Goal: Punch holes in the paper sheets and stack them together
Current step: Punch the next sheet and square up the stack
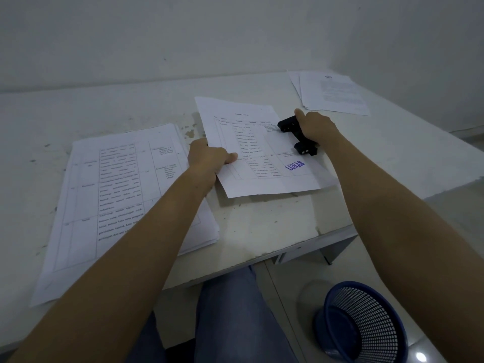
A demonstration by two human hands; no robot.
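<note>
My left hand (209, 159) pinches the left edge of a printed sheet (262, 153) with a blue "LUNAS" stamp, thumb on top. The sheet's right edge sits in a black hole punch (301, 142) on the white table (262, 224). My right hand (315, 125) lies over the punch with its fingers curled round the lever. A thick stack of printed sheets (117, 195) lies to the left, partly under my left forearm. A smaller pile of papers (332, 93) lies at the far right corner.
The table's front edge is chipped and runs diagonally close to my legs. A blue mesh waste basket (364, 323) lies tipped on the floor at the lower right. White walls close off the back and right side.
</note>
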